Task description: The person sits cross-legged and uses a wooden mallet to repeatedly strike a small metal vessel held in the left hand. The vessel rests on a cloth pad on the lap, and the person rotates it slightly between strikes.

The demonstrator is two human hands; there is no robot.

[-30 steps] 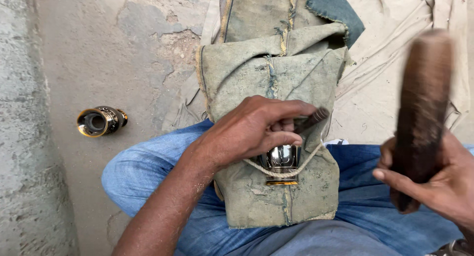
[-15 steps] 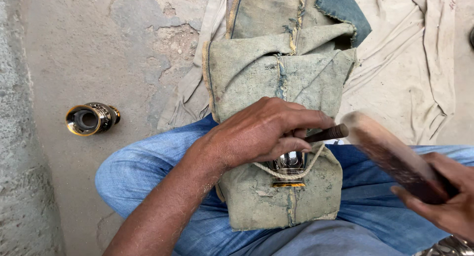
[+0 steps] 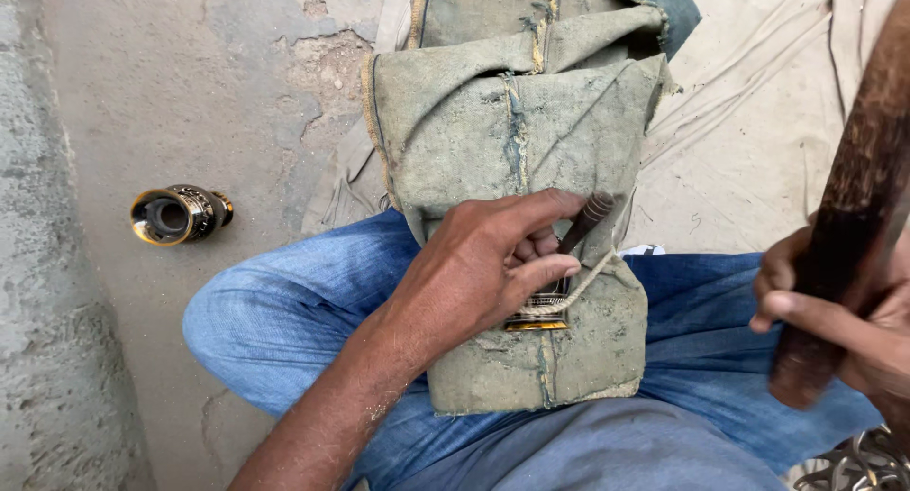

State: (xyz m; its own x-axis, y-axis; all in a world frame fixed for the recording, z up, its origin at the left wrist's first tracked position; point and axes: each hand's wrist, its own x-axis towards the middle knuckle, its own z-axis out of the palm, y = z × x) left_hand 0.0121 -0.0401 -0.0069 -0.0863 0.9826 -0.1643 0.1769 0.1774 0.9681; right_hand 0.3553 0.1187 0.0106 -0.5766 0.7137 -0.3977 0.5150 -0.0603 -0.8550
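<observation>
This is a floor-level craft workshop, the kind where I work sitting on the ground instead of at a bench. Under me is a rough, cracked grey concrete floor point(image 3: 190, 93), and at nine o'clock a coarse grey cement wall point(image 3: 47, 358) runs alongside it. A worn, folded olive canvas pad point(image 3: 512, 140) lies over my knee in blue jeans point(image 3: 284, 320) as my work surface. A dusty beige cloth sheet point(image 3: 758, 121) covers the ground from twelve to three o'clock. A small black-and-gold engraved metal vase point(image 3: 178, 214) lies on its side at nine o'clock, and tangled grey metal pieces point(image 3: 863, 463) sit at five o'clock.
</observation>
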